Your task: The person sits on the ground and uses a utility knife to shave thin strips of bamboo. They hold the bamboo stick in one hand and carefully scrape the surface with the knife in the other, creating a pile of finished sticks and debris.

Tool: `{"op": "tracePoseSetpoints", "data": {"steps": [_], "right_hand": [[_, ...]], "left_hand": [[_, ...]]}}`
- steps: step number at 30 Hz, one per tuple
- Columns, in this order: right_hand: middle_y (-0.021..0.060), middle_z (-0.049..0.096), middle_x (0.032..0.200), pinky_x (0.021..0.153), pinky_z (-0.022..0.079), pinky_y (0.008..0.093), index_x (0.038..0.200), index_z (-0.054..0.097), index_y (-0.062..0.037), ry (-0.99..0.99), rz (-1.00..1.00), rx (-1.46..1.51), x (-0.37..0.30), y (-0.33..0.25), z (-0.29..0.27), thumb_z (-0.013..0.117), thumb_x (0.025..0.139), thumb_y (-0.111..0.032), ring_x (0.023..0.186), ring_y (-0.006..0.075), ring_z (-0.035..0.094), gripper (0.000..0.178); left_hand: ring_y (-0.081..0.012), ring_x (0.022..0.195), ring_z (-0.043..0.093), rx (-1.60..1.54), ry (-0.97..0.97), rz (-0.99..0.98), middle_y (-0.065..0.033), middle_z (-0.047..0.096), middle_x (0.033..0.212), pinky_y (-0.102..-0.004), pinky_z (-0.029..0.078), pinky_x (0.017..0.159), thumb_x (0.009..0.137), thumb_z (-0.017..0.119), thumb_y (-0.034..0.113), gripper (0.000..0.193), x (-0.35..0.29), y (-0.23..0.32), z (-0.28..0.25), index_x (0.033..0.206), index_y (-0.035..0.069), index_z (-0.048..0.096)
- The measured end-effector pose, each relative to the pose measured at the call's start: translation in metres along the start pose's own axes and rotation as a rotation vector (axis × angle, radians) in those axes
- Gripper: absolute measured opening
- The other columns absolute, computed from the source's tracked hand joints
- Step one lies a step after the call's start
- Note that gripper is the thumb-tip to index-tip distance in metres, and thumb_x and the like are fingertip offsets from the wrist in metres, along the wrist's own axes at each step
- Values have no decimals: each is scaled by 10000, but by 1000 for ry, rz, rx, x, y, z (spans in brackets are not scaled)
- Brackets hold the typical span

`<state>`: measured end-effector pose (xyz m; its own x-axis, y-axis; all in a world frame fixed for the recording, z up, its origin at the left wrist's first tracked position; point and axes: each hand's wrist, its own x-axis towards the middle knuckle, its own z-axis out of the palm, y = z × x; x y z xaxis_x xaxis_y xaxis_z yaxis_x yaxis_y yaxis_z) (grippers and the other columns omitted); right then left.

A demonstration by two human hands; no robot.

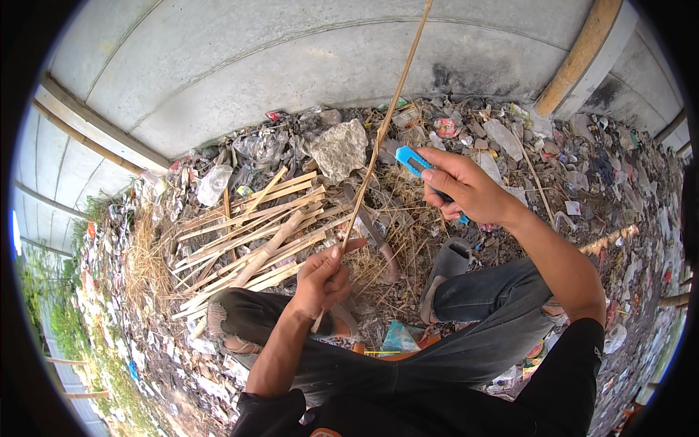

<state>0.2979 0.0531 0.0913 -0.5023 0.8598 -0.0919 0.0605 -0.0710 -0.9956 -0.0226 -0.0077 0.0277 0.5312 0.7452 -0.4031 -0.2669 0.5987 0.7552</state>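
A long, thin bamboo strip point(399, 91) runs from between my knees up past the top edge of the view. My left hand point(322, 280) is closed around its lower part, with the index finger pointing out to the right. In my right hand point(466, 188) is a blue utility knife point(410, 159), gripped by the handle. Its blade points left and lies at the strip, whether touching or just apart I cannot tell. Left of the strip, a pile of split bamboo pieces point(266, 244) lies on the ground in front of my left knee.
A large pale rock point(341, 151) sits beyond the pile. Between my feet lies a long blade with a worn handle point(390, 264). Litter and dry straw point(149, 266) cover the ground. A grey concrete wall point(291, 65) with posts point(579, 58) closes off the far side.
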Motion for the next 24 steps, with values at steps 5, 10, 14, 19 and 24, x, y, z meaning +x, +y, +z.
{"op": "tracePoseSetpoints", "data": {"steps": [5, 10, 14, 19, 24], "right_hand": [[33, 545, 717, 501, 409, 290, 1512, 414, -14, 7, 15, -67, 3, 7, 1, 456, 1100, -256, 528, 84, 442, 479], [174, 612, 692, 589, 463, 460, 1111, 589, -10, 75, -167, -740, 6, 15, 24, 551, 1046, -414, 602, 364, 599, 411], [202, 647, 686, 603, 495, 508, 1020, 571, -20, 107, -163, -853, 3, 13, 53, 557, 1023, -454, 666, 433, 660, 434], [208, 637, 628, 567, 507, 527, 911, 603, -24, 136, 41, -904, 17, 12, 48, 555, 1008, -514, 633, 434, 667, 502], [161, 576, 539, 496, 457, 498, 769, 579, -51, 328, -203, -1187, 39, 26, 19, 539, 1001, -575, 528, 390, 623, 574]], "left_hand": [[-43, 420, 248, -10, -1, -6, 66, 278, 557, -217, 211, 397, 1111, 420, 366, 532, 0, -1, 0, 1458, -35, 467], [-44, 404, 241, -41, -27, -1, 67, 278, 554, -212, 214, 381, 1110, 420, 366, 523, 3, -5, -1, 1447, -30, 478], [-47, 375, 244, -38, -25, 13, 56, 277, 545, -207, 220, 350, 1112, 413, 355, 497, 5, -10, 0, 1441, -10, 491], [-46, 391, 240, 82, -20, 53, 59, 277, 548, -209, 226, 368, 1118, 401, 346, 481, 7, -13, 3, 1450, 11, 493], [-35, 452, 234, 115, 6, 37, 85, 280, 582, -228, 227, 438, 1123, 398, 339, 495, 3, -9, -1, 1488, 9, 451]]}}
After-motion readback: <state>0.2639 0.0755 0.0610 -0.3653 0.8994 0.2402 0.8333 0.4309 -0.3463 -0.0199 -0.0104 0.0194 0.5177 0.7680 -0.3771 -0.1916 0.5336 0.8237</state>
